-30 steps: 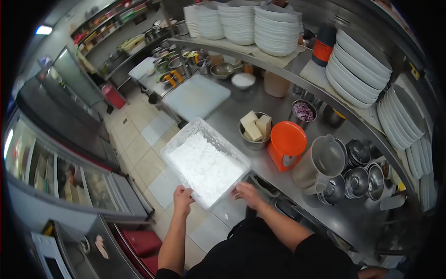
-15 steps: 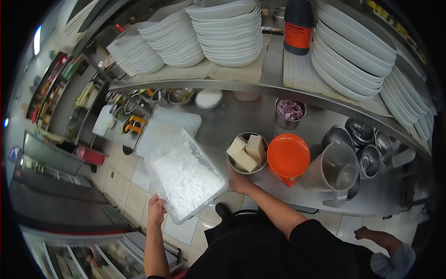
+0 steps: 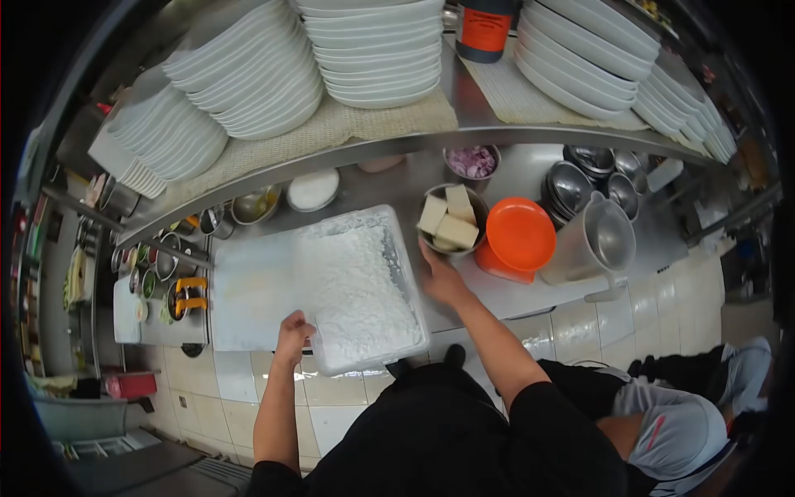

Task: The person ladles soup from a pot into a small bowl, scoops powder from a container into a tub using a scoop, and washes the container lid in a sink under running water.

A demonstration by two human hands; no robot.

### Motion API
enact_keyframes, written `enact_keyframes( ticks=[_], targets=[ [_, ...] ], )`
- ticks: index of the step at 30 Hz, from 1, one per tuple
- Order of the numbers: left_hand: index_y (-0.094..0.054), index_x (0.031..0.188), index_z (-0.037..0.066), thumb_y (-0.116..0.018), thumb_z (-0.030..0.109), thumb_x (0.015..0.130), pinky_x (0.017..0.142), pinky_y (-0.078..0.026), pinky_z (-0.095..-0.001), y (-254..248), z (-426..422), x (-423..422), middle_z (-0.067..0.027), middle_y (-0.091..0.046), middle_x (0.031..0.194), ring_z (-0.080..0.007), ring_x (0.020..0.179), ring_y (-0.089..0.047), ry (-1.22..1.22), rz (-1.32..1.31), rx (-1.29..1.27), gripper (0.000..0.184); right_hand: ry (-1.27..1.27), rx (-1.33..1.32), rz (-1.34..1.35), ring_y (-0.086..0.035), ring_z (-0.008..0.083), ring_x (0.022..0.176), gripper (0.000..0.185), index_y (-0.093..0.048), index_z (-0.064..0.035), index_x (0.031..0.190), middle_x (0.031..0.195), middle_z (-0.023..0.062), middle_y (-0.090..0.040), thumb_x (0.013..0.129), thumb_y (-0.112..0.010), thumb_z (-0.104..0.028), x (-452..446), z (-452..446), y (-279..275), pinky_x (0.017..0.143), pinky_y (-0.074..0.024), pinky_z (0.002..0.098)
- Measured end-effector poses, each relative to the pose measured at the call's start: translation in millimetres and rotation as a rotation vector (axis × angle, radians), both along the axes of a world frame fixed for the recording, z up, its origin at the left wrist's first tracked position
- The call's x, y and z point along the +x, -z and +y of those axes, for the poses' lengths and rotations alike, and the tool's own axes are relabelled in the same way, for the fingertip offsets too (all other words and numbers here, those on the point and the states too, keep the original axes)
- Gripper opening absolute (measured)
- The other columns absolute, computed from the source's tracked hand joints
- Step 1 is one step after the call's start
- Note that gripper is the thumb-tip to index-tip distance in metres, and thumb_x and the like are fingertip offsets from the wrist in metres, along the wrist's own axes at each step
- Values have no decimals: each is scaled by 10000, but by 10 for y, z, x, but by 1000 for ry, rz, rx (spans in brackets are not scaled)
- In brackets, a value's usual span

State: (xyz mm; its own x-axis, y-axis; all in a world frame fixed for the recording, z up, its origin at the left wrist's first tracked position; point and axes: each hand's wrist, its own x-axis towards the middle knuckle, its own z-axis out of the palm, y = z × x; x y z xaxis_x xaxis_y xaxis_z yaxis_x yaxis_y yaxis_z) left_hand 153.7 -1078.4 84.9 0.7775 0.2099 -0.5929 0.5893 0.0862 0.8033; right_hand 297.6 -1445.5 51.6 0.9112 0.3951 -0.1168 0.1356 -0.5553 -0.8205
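My left hand (image 3: 294,337) is closed on the left edge of a clear plastic tub (image 3: 410,286) holding lumpy white powder (image 3: 358,286). The tub lies partly over a white cutting board (image 3: 248,282), its near end reaching past the counter's edge. My right hand (image 3: 447,280) curls against the near left side of a metal bowl (image 3: 480,207) with several pale, cream-coloured blocks (image 3: 455,230) in it. Some of its fingers are hidden by the bowl. Right of that bowl is an orange container (image 3: 520,232), then a clear measuring jug (image 3: 584,244).
Overhead, a metal shelf (image 3: 281,171) carries stacked white dishes (image 3: 381,58) and a dark bottle (image 3: 484,31). A bowl of sliced red onion (image 3: 472,161) and nested metal bowls (image 3: 571,186) stand behind. Another person in a grey sleeve (image 3: 675,427) is at lower right.
The tub has gone from tilted, near the counter's edge, to flatter and farther onto the board, my left hand still on it. My right hand stays at the bowl. The view has turned.
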Motion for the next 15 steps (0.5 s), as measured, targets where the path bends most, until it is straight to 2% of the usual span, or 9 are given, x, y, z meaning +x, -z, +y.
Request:
enact_keyframes(
  ticks=[1, 3, 4, 6, 7, 11, 13, 15],
  targets=[
    [-609, 844, 63, -583, 2, 747, 575, -547, -314, 33, 16, 73, -23, -624, 791, -152, 677, -628, 32, -1, 10, 118, 48, -131, 175, -431, 409, 1355, 859, -100, -245, 1595, 1513, 241, -393, 862, -525, -99, 38, -8, -109, 1122, -368, 422],
    [-602, 831, 69, -584, 9, 745, 570, -532, -307, 125, 56, 227, -13, -608, 780, -144, 671, -613, 83, 7, 14, 107, 134, -228, 82, -489, 417, 1294, 815, -170, -203, 1587, 1460, 240, -458, 864, -539, -127, 48, -46, 109, 1081, -410, 449],
    [-584, 805, 80, -582, 17, 747, 561, -508, -301, 212, 80, 284, 0, -581, 763, -134, 666, -589, 87, 10, 26, 85, 131, -230, -181, -536, 408, 1235, 691, -342, -147, 1528, 1374, 265, -526, 869, -552, -149, -38, -123, 241, 1042, -440, 464],
    [-565, 779, 92, -580, 26, 750, 552, -484, -295, 271, 60, 269, 12, -555, 745, -124, 661, -566, 113, 46, 32, 74, 156, -273, -57, -629, 380, 1061, 539, -534, -134, 1393, 1207, 216, -646, 856, -575, -164, -166, -305, -53, 942, -502, 446],
    [-538, 754, 102, -575, 31, 753, 548, -467, -293, 175, 0, 329, 19, -533, 734, -120, 657, -547, 102, 31, 58, 80, 210, -350, 15, -619, 380, 1080, 462, -589, -116, 1319, 1146, 215, -655, 860, -577, -163, -201, -390, -172, 939, -497, 480],
    [-479, 710, 119, -567, 36, 755, 552, -466, -296, 79, -29, 490, 23, -509, 717, -120, 678, -549, 125, 38, 110, 129, 337, -561, 25, -647, 379, 1006, 498, -580, -117, 1335, 1099, 216, -666, 839, -597, -159, -153, -773, -349, 841, -532, 465],
    [-472, 708, 120, -565, 36, 754, 557, -475, -300, 122, -28, 517, 20, -511, 717, -122, 684, -555, 127, 46, 102, 133, 422, -445, -452, -647, 381, 1002, 468, -586, -89, 1285, 1067, 214, -671, 823, -622, -156, -19, -929, -160, 839, -529, 474],
    [-510, 738, 111, -565, 36, 750, 566, -492, -307, 121, -10, 539, 13, -531, 732, -131, 688, -569, 128, 33, 65, 94, 434, -468, -452, -645, 386, 1001, 428, -587, -71, 1237, 1055, 213, -673, 818, -625, -147, 152, -984, -47, 841, -529, 477]
  ],
)
